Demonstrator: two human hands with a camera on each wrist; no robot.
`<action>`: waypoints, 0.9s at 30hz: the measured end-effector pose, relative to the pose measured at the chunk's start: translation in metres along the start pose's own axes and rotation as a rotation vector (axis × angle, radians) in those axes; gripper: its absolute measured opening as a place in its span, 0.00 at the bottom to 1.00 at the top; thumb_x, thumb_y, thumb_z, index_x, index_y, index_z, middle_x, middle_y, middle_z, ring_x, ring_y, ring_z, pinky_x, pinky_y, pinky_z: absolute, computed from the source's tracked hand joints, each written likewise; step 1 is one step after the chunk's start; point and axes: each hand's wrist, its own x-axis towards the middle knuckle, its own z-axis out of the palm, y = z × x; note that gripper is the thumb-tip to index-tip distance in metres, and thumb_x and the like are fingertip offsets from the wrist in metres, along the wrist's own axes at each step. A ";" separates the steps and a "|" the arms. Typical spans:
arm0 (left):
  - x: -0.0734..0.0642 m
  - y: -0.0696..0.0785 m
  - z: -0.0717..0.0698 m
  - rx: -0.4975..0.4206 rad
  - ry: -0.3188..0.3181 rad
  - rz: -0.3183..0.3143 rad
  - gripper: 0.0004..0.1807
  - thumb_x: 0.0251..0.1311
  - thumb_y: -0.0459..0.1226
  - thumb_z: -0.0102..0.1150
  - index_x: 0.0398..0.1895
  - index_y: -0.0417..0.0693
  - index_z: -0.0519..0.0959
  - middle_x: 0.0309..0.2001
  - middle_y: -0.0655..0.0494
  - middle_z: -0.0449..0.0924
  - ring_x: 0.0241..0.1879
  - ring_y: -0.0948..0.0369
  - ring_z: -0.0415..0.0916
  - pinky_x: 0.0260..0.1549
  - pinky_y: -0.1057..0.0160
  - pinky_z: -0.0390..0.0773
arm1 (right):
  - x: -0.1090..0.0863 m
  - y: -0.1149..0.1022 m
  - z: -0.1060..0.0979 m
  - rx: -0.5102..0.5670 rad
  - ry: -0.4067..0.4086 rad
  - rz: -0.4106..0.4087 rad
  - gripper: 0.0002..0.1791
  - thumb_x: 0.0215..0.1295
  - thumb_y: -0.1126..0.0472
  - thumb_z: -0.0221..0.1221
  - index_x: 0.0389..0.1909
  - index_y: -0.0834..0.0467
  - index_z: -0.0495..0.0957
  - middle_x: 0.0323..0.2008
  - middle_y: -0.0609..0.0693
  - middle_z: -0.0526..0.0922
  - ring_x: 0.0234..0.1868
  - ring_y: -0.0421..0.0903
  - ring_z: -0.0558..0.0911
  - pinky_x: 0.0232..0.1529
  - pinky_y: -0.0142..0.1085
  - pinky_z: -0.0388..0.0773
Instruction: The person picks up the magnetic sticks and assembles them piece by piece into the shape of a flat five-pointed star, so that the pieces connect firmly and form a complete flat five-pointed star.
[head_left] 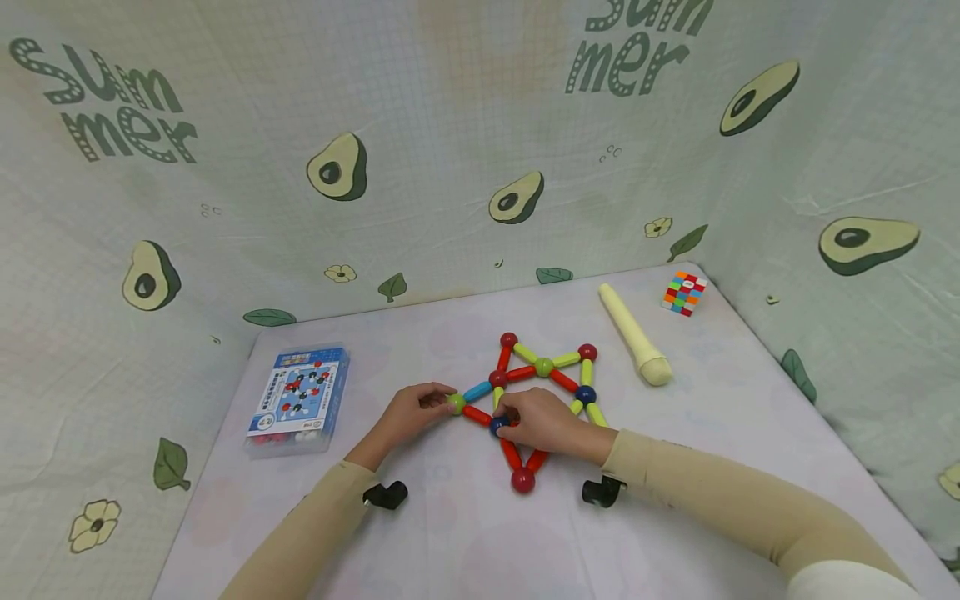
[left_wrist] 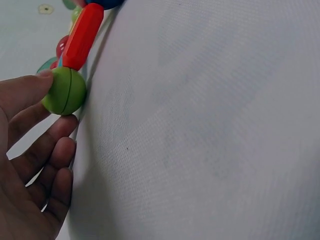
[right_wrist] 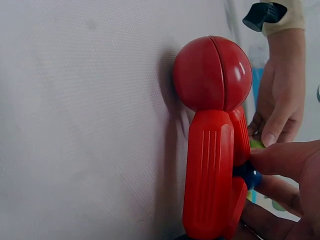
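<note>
A star-like figure of coloured balls and rods lies on the table, partly covered by my right hand. At its left tip my left hand (head_left: 411,414) pinches a green ball (left_wrist: 65,91) between thumb and fingers. A red rod (left_wrist: 84,37) and a blue rod (head_left: 477,391) run from that ball. My right hand (head_left: 551,421) grips a dark blue ball (right_wrist: 248,176) on the lower left of the figure. Red rods lead from there toward a red ball (right_wrist: 212,74) at the near tip. Beyond the right hand, another dark blue ball (head_left: 586,395) joins yellow-green rods.
A clear plastic box with a blue and white label (head_left: 296,400) lies at the left. Behind the figure on the right are a pale yellow, club-shaped object (head_left: 630,329) and a puzzle cube (head_left: 684,293). Patterned cloth (head_left: 442,167) hangs behind the table.
</note>
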 end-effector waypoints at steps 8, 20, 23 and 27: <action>0.002 -0.002 0.003 -0.006 -0.004 0.031 0.15 0.62 0.43 0.71 0.53 0.57 0.86 0.38 0.62 0.81 0.38 0.62 0.75 0.41 0.62 0.77 | 0.000 0.002 0.000 -0.016 0.002 -0.019 0.12 0.63 0.55 0.70 0.46 0.49 0.84 0.30 0.38 0.80 0.31 0.38 0.76 0.32 0.33 0.74; 0.000 -0.001 0.005 0.058 0.051 0.010 0.16 0.63 0.42 0.70 0.54 0.55 0.85 0.43 0.61 0.82 0.42 0.60 0.75 0.44 0.58 0.78 | -0.005 0.011 -0.010 0.022 -0.022 -0.040 0.15 0.66 0.58 0.67 0.53 0.49 0.85 0.42 0.40 0.86 0.42 0.37 0.80 0.44 0.33 0.79; 0.000 -0.003 -0.001 0.065 0.078 -0.017 0.16 0.64 0.42 0.69 0.56 0.55 0.84 0.46 0.60 0.81 0.44 0.59 0.75 0.47 0.57 0.79 | -0.005 0.014 -0.014 0.048 0.001 -0.018 0.15 0.67 0.59 0.66 0.53 0.50 0.85 0.43 0.40 0.86 0.44 0.38 0.81 0.47 0.35 0.80; 0.001 -0.011 -0.012 0.073 0.110 -0.052 0.18 0.66 0.42 0.66 0.59 0.55 0.82 0.48 0.56 0.81 0.46 0.57 0.75 0.49 0.55 0.79 | -0.006 0.019 -0.020 0.055 0.039 0.015 0.15 0.67 0.59 0.67 0.53 0.51 0.85 0.44 0.40 0.85 0.46 0.39 0.81 0.48 0.36 0.80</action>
